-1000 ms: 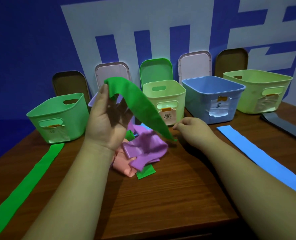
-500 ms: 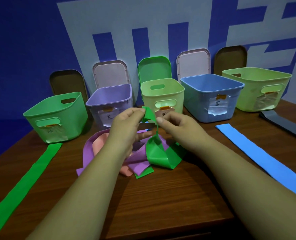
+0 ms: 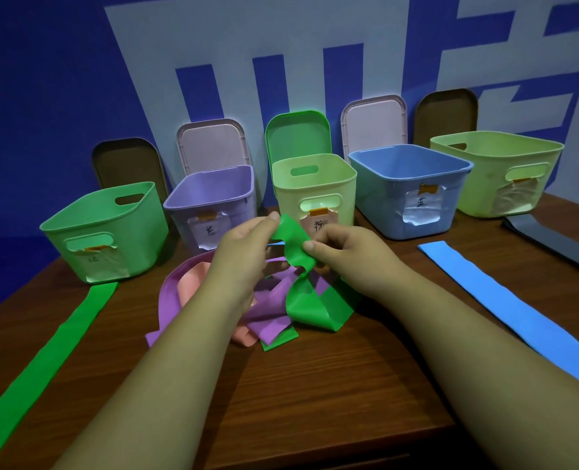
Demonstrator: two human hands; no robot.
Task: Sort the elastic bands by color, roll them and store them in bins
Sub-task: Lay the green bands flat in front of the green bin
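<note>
- Your left hand (image 3: 244,245) pinches the top edge of a bright green elastic band (image 3: 293,240) between thumb and forefinger, held up above the desk.
- Your right hand (image 3: 345,252) pinches the same band just beside the left. Its thumb is on the front face and the other fingers are curled.
- The band hangs twisted from both hands. Its lower loop rests on the brown wooden desk (image 3: 315,395), in front of the pale yellow plastic bin (image 3: 315,184).
- Below your hands lies a tangled heap: a purple elastic band (image 3: 269,317), a pink elastic band (image 3: 193,283) and the end of another green strip (image 3: 279,339).
- A long green band (image 3: 54,347) lies flat at the left, ending at the foot of the green plastic bin (image 3: 104,232).
- A long blue band (image 3: 505,310) lies flat at the right, near the blue plastic bin (image 3: 410,184).
- A dark grey band (image 3: 552,242) lies beyond it, by the light green bin (image 3: 498,171).
- The lilac plastic bin (image 3: 213,198) stands between the green and pale yellow bins.
- Five lids (image 3: 298,134) lean on the wall behind.
</note>
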